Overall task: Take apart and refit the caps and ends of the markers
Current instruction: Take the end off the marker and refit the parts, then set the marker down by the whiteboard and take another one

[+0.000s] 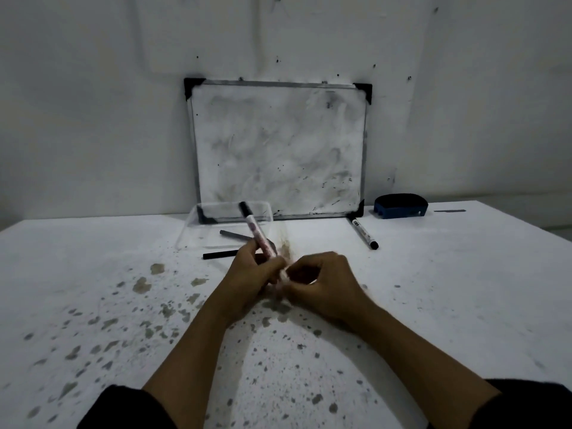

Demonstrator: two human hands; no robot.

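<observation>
I hold a white marker (256,233) with a black cap over the middle of the table, cap end pointing up and away. My left hand (251,272) wraps around its barrel. My right hand (322,281) pinches the near end of the same marker; that end is hidden by my fingers. A second white marker (362,233) with black ends lies to the right, in front of the whiteboard. Two thin black rods lie behind my left hand: one (220,254) on the table, the other (235,234) in the clear tray.
A smudged whiteboard (278,147) leans on the wall at the back. A clear plastic tray (192,230) sits in front of its lower left corner. A blue eraser (400,206) rests at the back right. The white table (464,289) is spattered with stains on the near left.
</observation>
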